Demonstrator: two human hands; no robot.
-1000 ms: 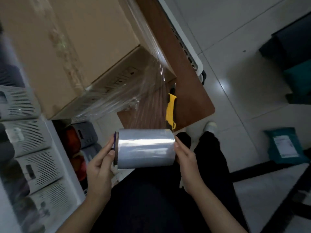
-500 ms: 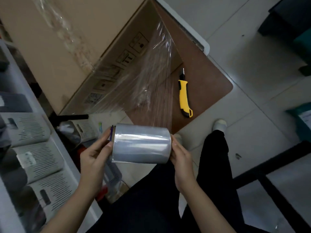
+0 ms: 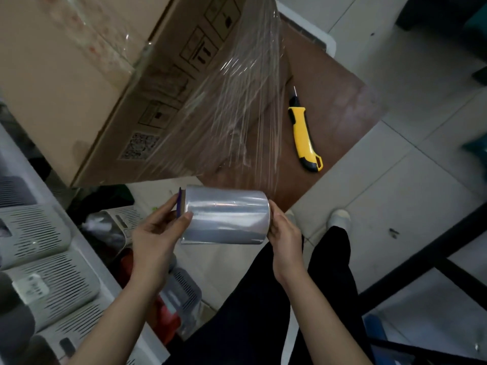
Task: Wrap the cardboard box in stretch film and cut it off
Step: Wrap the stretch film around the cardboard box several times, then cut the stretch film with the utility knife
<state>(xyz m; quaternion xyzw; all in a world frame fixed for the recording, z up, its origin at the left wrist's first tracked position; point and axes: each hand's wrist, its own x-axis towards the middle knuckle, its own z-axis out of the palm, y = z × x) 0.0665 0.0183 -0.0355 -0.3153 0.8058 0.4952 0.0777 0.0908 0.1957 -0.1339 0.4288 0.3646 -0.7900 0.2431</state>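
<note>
Holding the roll of stretch film [image 3: 226,214] level between both hands, I had my left hand [image 3: 155,238] cupped on its left end, thumb laid over the film beside the purple core rim, and my right hand [image 3: 286,233] pressed flat against its right end. My hands were apart, the roll clamped between them. Above the roll a sheet of film [image 3: 237,106] ran taut and streaked up to the cardboard box [image 3: 79,75], covering its printed side and reaching its far corner. The box sat above and left of the roll on the brown worktop [image 3: 337,83]. Right of the stretched film, well clear of my hands, a yellow utility knife [image 3: 304,135] lay on the worktop.
</note>
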